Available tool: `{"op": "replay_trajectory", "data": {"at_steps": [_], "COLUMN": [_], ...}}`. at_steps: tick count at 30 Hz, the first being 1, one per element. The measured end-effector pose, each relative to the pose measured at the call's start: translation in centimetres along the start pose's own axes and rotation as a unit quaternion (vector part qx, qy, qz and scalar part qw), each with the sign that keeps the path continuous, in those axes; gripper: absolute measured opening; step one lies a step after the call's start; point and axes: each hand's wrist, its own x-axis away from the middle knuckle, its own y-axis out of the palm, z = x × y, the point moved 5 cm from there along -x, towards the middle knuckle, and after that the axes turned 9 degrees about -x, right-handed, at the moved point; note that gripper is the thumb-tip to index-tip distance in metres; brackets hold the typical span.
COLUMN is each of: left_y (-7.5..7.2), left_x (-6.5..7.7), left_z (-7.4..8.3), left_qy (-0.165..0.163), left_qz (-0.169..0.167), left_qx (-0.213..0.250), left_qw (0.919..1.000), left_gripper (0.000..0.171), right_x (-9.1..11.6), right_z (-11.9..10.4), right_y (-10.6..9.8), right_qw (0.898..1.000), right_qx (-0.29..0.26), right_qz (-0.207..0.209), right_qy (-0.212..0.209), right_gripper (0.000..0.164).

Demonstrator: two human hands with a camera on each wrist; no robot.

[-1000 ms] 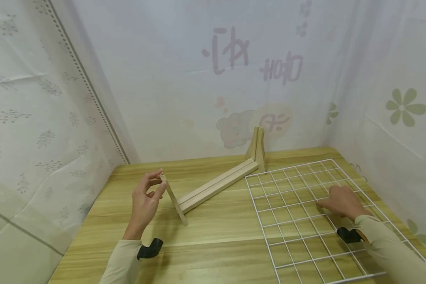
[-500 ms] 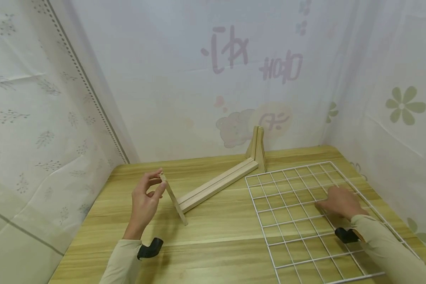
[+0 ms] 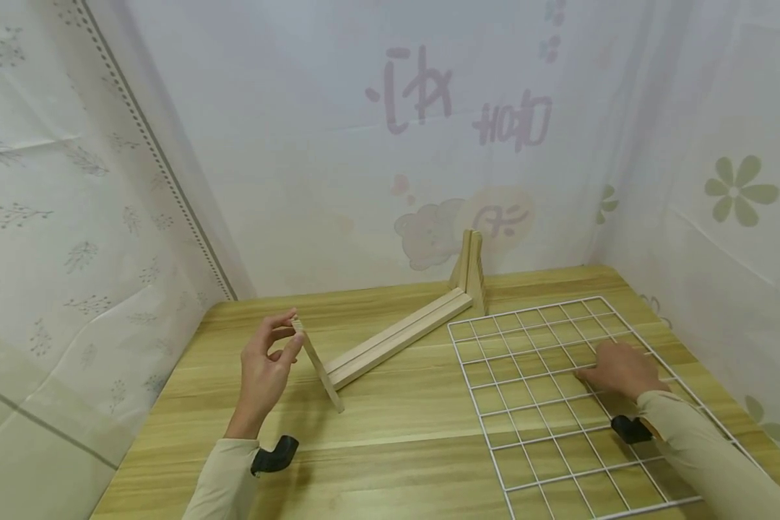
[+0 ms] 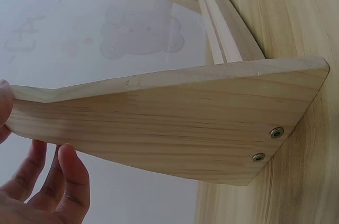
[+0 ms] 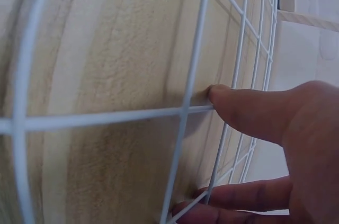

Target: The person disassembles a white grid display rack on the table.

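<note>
A pale wooden stand lies low on the table, its paired rails (image 3: pixel 399 336) joining two upright end panels. With thumb and fingertips my left hand (image 3: pixel 266 372) pinches the top of the near end panel (image 4: pixel 159 118), and two metal bolts (image 4: pixel 276 132) show near its lower edge. The far end panel (image 3: pixel 476 278) stands upright against the back. On the right, my right hand (image 3: pixel 624 370) grips a white wire grid (image 3: pixel 483 414) from above. In the right wrist view its thumb lies over one wire, while other fingers reach through or beneath the mesh, partly hidden.
The wood-grain table (image 3: pixel 377 462) meets a printed back curtain (image 3: pixel 338 180) and side curtains. A black wrist mount (image 3: pixel 276 456) sits on the left sleeve, another (image 3: pixel 630 430) on the right. The grid's far left corner lies close to the far panel.
The right hand has shifted slightly left, and the grid's far right corner has moved a little left and nearer. The left hand and the stand stay put.
</note>
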Motion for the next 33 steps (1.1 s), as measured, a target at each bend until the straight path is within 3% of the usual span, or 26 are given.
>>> {"op": "replay_trajectory", "data": {"at_steps": [6,12,17,26,33], "left_y": [-0.4,-1.1,-1.3,-1.0,-1.1], "left_x": [-0.1,-0.6,-0.9,-0.8,-0.1], "left_z": [0.2,0.2,0.3,1.0,1.4], "left_qy": [0.006,0.015,0.035,0.069,0.071], "left_qz": [-0.012,-0.053,-0.084,-0.084,-0.089], "left_qx": [-0.007,-0.039,-0.03,-0.013,-0.011], "left_qw": [0.9999,0.9977,0.9954,0.994,0.9934], "left_gripper": [0.037,0.038,0.037,0.036,0.037], "right_x": [-0.5,-0.6,-0.5,-0.9,-1.2], "right_z": [0.0,-0.1,-0.1,0.1,0.2], "right_y": [-0.1,-0.3,-0.4,-0.2,-0.3], "right_qw": [1.0,1.0,1.0,1.0,1.0], "right_qx": [0.007,0.009,0.005,0.009,0.009], "right_qz": [-0.007,-0.017,-0.019,-0.007,-0.006], "right_qy": [-0.001,-0.003,0.001,-0.001,0.002], "right_gripper": [0.047,0.047,0.047,0.048,0.048]}}
